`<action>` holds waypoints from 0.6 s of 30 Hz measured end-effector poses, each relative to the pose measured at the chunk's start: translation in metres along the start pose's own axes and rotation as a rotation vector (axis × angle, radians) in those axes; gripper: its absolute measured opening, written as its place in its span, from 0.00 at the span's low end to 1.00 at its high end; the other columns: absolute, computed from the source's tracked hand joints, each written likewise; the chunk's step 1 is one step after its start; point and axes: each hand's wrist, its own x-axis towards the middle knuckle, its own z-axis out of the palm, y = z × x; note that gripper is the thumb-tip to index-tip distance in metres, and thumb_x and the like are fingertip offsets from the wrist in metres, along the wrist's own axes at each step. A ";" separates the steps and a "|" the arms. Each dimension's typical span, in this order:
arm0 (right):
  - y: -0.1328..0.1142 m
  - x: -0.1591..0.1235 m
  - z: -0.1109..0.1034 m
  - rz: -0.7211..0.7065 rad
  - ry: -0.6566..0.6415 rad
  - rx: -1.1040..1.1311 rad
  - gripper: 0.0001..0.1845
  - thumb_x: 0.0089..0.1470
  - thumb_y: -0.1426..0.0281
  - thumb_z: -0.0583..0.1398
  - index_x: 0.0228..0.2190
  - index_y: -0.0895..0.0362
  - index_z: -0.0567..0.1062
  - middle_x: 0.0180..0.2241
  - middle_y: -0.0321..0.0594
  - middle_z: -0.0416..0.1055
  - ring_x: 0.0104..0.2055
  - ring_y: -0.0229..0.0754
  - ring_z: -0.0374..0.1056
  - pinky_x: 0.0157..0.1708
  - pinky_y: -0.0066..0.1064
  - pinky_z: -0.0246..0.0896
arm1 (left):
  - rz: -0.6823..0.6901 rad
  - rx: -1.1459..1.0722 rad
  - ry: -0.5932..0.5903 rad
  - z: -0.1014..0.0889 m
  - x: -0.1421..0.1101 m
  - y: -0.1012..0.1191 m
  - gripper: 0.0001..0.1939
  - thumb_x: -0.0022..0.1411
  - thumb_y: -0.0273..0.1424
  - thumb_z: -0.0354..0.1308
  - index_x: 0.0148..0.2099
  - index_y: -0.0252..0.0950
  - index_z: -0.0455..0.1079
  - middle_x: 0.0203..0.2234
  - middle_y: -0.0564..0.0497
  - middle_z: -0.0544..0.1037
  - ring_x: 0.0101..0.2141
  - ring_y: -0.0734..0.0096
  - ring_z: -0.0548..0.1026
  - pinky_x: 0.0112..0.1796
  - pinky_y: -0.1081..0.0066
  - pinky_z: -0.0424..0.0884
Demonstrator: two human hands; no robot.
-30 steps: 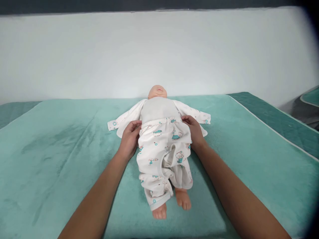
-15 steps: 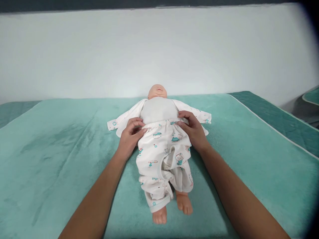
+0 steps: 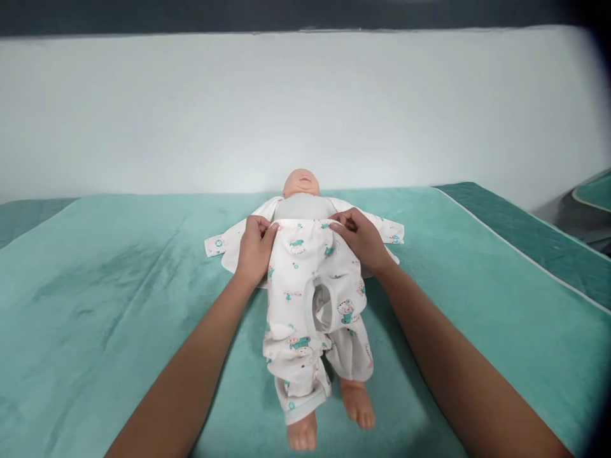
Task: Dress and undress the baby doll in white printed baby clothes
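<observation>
Bed (image 3: 119,305) under a teal plush cover, a doll on it.
I see the doll (image 3: 310,286) lying on its back at the middle of the bed, head toward the far edge by the wall, feet toward the near edge, its open white jacket (image 3: 224,245) spread flat on the cover.

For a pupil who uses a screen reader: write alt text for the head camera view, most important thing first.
Two bare hands, the left hand and right hand, pinch the waistband of printed white trousers on a baby doll lying face-up. The doll rests on a teal blanket, its open white jacket spread beneath it and bare feet showing.
</observation>
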 end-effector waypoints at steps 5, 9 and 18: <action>0.017 0.037 0.013 0.079 0.077 -0.096 0.12 0.53 0.62 0.61 0.26 0.53 0.64 0.21 0.27 0.55 0.25 0.36 0.52 0.28 0.30 0.51 | -0.087 0.129 0.050 0.006 0.024 -0.013 0.08 0.63 0.37 0.54 0.40 0.40 0.60 0.28 0.56 0.68 0.31 0.70 0.67 0.34 0.71 0.63; 0.024 0.042 0.013 -0.087 0.063 -0.125 0.11 0.56 0.61 0.60 0.27 0.53 0.68 0.36 0.37 0.68 0.39 0.41 0.64 0.43 0.36 0.59 | 0.132 0.257 -0.105 0.000 0.027 -0.014 0.09 0.66 0.39 0.49 0.43 0.40 0.64 0.38 0.51 0.74 0.41 0.66 0.71 0.44 0.66 0.66; 0.031 0.053 0.002 -0.157 -0.197 -0.243 0.16 0.63 0.58 0.51 0.36 0.52 0.76 0.51 0.39 0.71 0.53 0.45 0.65 0.52 0.39 0.57 | 0.144 0.334 -0.414 -0.005 0.062 -0.003 0.14 0.67 0.42 0.46 0.37 0.40 0.64 0.53 0.50 0.72 0.53 0.62 0.68 0.52 0.63 0.62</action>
